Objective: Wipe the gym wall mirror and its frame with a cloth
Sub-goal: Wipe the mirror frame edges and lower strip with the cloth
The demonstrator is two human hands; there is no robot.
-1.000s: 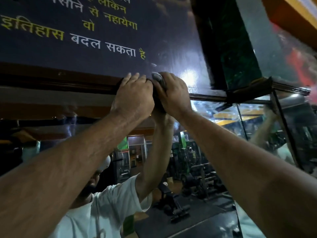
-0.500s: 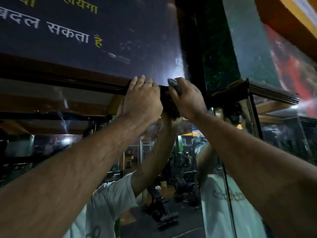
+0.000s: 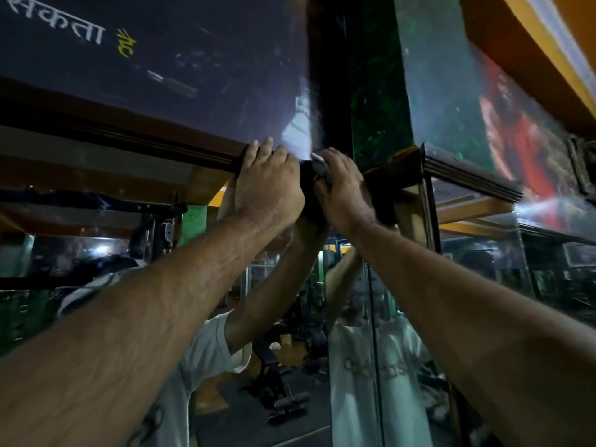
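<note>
both hands (image 3: 309, 185) press a dark cloth (image 3: 309, 183) on the mirror frame (image 3: 135, 137).

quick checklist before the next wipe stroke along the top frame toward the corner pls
1. Cloth in hand: ok, the right hand grips the cloth.
2. Cloth on the frame: ok, pressed at its top edge.
3. Left hand placed: ok, fingers hooked over the frame beside the right hand.
4. Path to the corner: ok, no obstacle shows on the frame ahead.
5. Frame already wiped clean: cannot tell, too dark.
6. Mirror below free of streaks: cannot tell, light is dim and reflections cover it.
</note>
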